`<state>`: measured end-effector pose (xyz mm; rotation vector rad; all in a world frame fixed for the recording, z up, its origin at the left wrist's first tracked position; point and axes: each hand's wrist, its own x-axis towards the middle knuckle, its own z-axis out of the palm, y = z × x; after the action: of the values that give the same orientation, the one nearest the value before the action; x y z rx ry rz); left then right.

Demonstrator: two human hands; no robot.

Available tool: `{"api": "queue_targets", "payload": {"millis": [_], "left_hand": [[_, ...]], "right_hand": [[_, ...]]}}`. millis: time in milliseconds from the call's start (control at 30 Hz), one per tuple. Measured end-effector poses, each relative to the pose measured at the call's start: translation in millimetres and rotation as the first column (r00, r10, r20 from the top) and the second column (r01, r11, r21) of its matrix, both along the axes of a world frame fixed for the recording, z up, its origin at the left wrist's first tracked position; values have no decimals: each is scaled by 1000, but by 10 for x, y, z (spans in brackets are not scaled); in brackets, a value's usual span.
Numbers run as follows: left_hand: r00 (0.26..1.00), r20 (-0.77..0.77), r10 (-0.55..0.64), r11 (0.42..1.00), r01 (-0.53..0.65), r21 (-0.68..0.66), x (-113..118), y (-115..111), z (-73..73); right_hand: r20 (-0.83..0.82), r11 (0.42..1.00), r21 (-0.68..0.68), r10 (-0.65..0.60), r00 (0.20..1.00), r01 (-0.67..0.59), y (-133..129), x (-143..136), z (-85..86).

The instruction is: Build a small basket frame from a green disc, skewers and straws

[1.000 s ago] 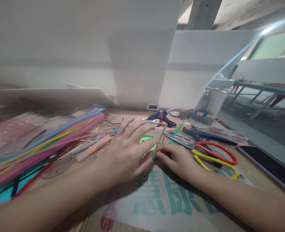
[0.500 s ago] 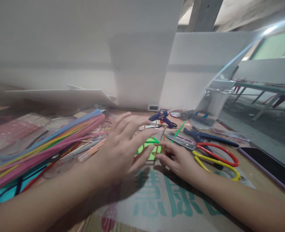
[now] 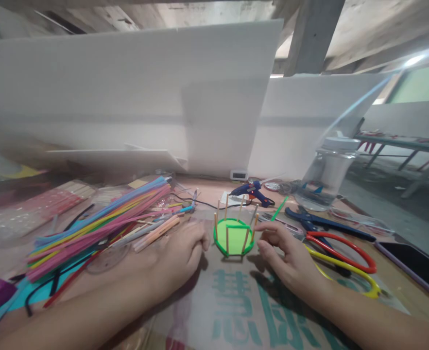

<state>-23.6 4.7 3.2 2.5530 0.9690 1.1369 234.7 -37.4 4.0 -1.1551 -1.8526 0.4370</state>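
A round green base [image 3: 235, 236] with a fuzzy green rim stands between my hands, with several thin wooden sticks upright around its edge. A green strip [image 3: 238, 226] joins the tops of two sticks at the front. My left hand [image 3: 187, 245] rests just left of the base, fingers curled in, and whether anything is inside them is hidden. On the other side, my right hand [image 3: 282, 245] has thumb and fingers apart near the right-hand sticks, holding nothing visible.
Colourful pipe cleaners [image 3: 101, 223] lie left. Behind the base is a blue glue gun [image 3: 252, 191]. Blue-handled pliers [image 3: 327, 224], red and yellow handles [image 3: 341, 243], a phone [image 3: 414, 267] and a clear water bottle [image 3: 325, 170] are at right.
My left hand has drawn back left and down from above the base, and its fingers have curled in. My right hand has moved slightly away from the sticks. The view has tilted up.
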Motion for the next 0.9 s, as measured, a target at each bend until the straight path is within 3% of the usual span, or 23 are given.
{"api": "queue_targets", "payload": {"millis": [133, 300, 667, 900], "left_hand": [[999, -24, 47, 995, -49, -84, 87, 30, -47], [999, -45, 27, 989, -33, -141, 116, 36, -31], [995, -90, 32, 955, -57, -291, 82, 116, -112], [996, -80, 40, 950, -63, -306, 48, 130, -94]], "right_hand": [[63, 985, 169, -48, 997, 37, 34, 23, 2], [248, 954, 300, -55, 967, -23, 61, 19, 5], [294, 936, 345, -41, 955, -66, 81, 8, -12], [301, 952, 294, -6, 953, -87, 86, 39, -59]]}}
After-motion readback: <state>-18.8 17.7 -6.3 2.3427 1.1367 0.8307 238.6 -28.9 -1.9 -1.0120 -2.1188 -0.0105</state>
